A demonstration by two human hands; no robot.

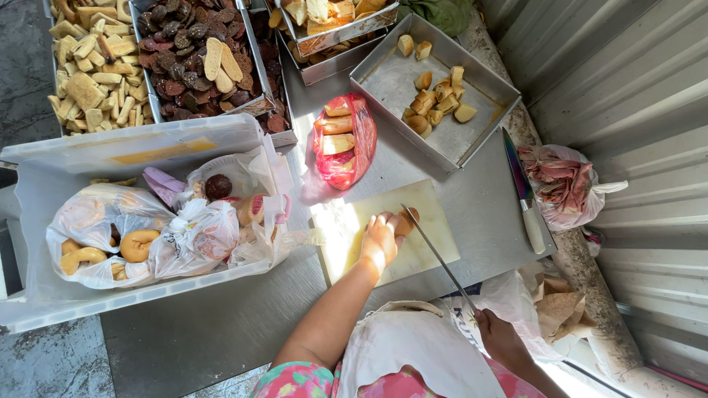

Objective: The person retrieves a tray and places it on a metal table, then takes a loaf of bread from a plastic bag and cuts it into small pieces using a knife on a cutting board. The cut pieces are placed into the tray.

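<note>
We find the left hand pressed closed over a brown pastry on the cutting board; the right hand grips a long knife. A red bag lies beyond, mid-table.

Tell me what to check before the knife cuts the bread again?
1. Bread on the board: ok, it lies on the board under the left hand.
2. Fingers clear of the blade: cannot tell, the knife tip is right beside the fingertips.
3. Knife held firmly: ok, the right hand grips its handle.
4. Board flat on the table: ok, it looks level.
5. Room in the tray for cut pieces: ok, much of it is bare.
6. Spare knife out of the way: ok, it lies to the right, apart from both hands.
</note>
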